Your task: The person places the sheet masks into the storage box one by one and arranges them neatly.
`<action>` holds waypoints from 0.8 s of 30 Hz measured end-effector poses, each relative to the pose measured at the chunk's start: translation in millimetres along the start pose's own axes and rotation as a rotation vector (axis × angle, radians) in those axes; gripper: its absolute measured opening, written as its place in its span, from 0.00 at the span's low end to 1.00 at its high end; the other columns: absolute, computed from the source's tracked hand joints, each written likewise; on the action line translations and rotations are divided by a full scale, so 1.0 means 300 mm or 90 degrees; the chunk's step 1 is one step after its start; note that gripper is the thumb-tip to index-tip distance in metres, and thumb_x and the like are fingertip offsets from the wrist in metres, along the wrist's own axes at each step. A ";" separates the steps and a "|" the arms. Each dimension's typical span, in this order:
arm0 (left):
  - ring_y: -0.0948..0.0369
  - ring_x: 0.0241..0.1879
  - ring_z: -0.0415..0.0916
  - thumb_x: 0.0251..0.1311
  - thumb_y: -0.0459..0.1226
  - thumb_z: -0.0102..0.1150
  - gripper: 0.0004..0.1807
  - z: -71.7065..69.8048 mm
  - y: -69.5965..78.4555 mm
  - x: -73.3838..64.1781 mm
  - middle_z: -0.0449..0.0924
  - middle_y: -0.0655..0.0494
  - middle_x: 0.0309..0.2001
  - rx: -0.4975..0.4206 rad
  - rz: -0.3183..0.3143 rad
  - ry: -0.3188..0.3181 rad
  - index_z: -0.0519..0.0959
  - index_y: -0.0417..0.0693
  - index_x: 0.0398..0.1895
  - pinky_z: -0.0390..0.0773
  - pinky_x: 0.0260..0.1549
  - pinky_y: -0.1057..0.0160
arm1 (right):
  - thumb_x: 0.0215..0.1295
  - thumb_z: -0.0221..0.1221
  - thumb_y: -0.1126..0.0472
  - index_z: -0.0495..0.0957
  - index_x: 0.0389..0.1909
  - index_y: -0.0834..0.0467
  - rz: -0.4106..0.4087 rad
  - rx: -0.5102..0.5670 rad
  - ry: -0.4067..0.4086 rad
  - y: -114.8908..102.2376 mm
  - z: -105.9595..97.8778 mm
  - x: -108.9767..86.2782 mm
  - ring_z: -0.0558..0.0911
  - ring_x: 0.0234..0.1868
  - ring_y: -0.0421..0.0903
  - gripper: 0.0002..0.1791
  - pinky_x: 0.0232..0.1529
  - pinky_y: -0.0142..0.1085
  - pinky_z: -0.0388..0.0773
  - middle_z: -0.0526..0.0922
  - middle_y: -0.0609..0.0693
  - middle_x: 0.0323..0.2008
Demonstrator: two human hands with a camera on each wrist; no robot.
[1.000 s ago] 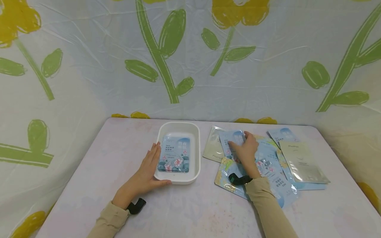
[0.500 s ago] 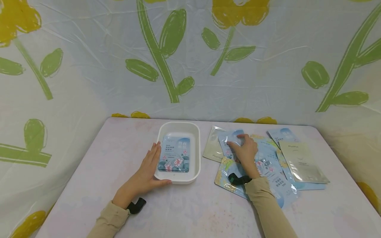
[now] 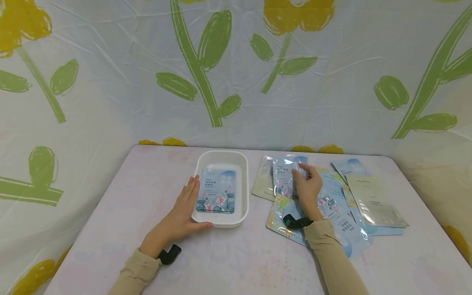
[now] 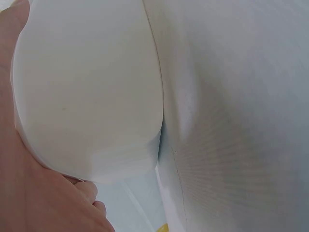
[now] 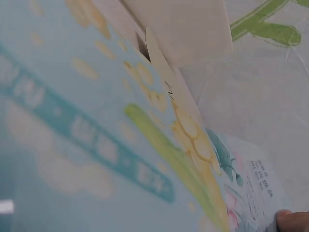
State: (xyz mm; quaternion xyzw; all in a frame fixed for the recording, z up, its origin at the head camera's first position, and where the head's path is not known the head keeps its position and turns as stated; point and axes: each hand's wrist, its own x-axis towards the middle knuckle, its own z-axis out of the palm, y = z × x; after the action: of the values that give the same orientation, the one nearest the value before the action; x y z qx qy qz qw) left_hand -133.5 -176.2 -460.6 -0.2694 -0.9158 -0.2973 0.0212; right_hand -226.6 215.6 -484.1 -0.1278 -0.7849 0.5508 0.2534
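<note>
My left hand (image 3: 178, 215) rests along the left side of a white plastic tray (image 3: 242, 205), fingers straight and thumb at its front corner. The tray wall (image 4: 87, 96) fills much of the left wrist view. Inside the tray, light-blue face mask packets (image 3: 217, 190) with pink lotus flowers lie stacked. My right hand (image 3: 309, 188) pinches the right edge of a similar blue lotus face mask packet (image 3: 284, 174) between thumb and fingers. That packet overlaps a silver packet (image 3: 262, 182). In the right wrist view, one thumb (image 5: 292, 221) shows at the lotus packet's edge.
Several packets lie overlapping under and around the right forearm, among them a yellow-and-blue one (image 3: 282, 221) and a blue one (image 3: 348, 231). Farther right, a silver-gold packet (image 3: 376, 203) covers other blue ones. A flower-printed cloth (image 3: 140, 82) hangs behind the table.
The lotus packet under my right hand has turned straighter and shifted slightly right and up. My right fingers have moved to its right edge. The left hand and tray stay in place.
</note>
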 end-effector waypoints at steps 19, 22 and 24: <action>0.53 0.78 0.24 0.49 0.66 0.67 0.71 -0.010 0.015 -0.002 0.29 0.49 0.80 -0.010 -0.016 -0.005 0.33 0.40 0.79 0.30 0.75 0.55 | 0.67 0.63 0.67 0.79 0.61 0.60 0.187 0.348 -0.047 -0.034 0.011 0.018 0.76 0.50 0.40 0.21 0.42 0.23 0.78 0.74 0.52 0.63; 0.52 0.78 0.24 0.50 0.66 0.67 0.70 -0.011 0.015 -0.002 0.29 0.48 0.80 -0.006 -0.015 -0.007 0.33 0.39 0.79 0.30 0.75 0.53 | 0.68 0.60 0.69 0.74 0.65 0.62 0.213 0.439 -0.137 -0.048 0.006 0.019 0.78 0.52 0.42 0.24 0.46 0.26 0.80 0.70 0.53 0.67; 0.52 0.78 0.23 0.50 0.66 0.66 0.70 -0.012 0.017 -0.002 0.29 0.48 0.80 -0.007 -0.017 -0.011 0.33 0.39 0.79 0.31 0.75 0.52 | 0.69 0.59 0.70 0.70 0.68 0.64 0.216 0.472 -0.209 -0.054 0.000 0.015 0.79 0.52 0.41 0.26 0.47 0.28 0.81 0.67 0.54 0.69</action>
State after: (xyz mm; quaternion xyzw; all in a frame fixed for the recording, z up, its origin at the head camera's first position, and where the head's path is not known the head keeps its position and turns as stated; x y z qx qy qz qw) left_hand -130.9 -174.9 -455.0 -0.2598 -0.9178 -0.3002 0.0075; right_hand -229.1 211.9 -467.9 -0.0661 -0.5318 0.8422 0.0598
